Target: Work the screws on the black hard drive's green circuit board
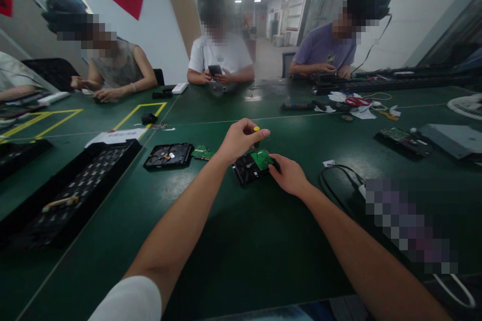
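A black hard drive [245,169] with a green circuit board [261,159] on top lies on the green table [241,241] in front of me. My left hand [241,139] is closed around a small screwdriver with a yellow cap [256,129], held upright above the board. At the drive's right edge, my right hand [289,174] grips it with curled fingers. To the left lie a second black hard drive [168,155] and a loose green circuit board [202,152].
A long black tray [64,190] lies at the left. A black cable [339,180] loops at the right, near another drive [401,139] and a grey box [452,138]. Three people sit across the table; yellow tape marks [141,110] lie at the far left.
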The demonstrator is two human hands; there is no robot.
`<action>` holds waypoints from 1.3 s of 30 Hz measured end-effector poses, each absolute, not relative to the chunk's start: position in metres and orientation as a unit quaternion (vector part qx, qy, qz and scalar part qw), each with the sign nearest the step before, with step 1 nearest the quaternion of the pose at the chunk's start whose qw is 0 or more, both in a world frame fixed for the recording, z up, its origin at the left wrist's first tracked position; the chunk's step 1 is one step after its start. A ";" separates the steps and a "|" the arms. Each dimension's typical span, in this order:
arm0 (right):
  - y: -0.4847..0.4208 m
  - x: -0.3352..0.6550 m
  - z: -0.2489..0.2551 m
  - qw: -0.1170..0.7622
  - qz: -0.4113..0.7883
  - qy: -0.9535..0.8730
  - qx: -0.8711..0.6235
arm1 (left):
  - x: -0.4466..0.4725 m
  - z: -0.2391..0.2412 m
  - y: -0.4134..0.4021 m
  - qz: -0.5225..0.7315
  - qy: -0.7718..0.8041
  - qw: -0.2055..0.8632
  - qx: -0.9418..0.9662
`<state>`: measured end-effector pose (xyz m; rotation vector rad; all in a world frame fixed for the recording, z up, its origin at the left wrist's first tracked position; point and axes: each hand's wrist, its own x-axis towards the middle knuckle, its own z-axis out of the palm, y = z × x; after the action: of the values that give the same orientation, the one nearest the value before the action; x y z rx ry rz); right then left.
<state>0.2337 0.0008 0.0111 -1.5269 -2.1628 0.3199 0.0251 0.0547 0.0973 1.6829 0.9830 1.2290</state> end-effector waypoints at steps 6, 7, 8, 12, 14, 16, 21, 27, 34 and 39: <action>0.000 0.233 0.013 0.220 0.119 -0.790 -0.560 | 0.027 0.103 0.049 0.448 0.316 0.485 0.682; 0.000 0.233 0.013 0.220 0.119 -0.790 -0.559 | 0.028 0.103 0.049 0.450 0.314 0.501 0.670; 0.000 0.233 0.014 0.220 0.118 -0.790 -0.560 | 0.028 0.104 0.049 0.452 0.314 0.515 0.657; 0.001 0.233 0.013 0.216 0.109 -0.789 -0.565 | 0.028 0.103 0.052 0.469 0.318 0.558 0.607; 0.001 0.233 0.011 0.214 0.106 -0.789 -0.566 | 0.026 0.103 0.053 0.476 0.316 0.564 0.595; 0.002 0.234 0.010 0.215 0.104 -0.789 -0.566 | 0.025 0.103 0.053 0.475 0.314 0.571 0.591; 0.002 0.233 0.009 0.223 0.108 -0.792 -0.558 | 0.024 0.104 0.052 0.465 0.296 0.588 0.592; 0.001 0.233 0.011 0.226 0.114 -0.792 -0.555 | 0.025 0.104 0.050 0.481 0.324 0.526 0.622; 0.000 0.232 0.014 0.216 0.119 -0.788 -0.564 | 0.028 0.101 0.051 0.484 0.318 0.515 0.632; 0.001 0.233 0.014 0.216 0.122 -0.792 -0.558 | 0.026 0.102 0.051 0.487 0.302 0.559 0.600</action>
<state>0.2330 0.0006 0.0142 -1.5480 -2.1952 0.3372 0.0263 0.0515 0.1024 1.4145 0.7115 1.1475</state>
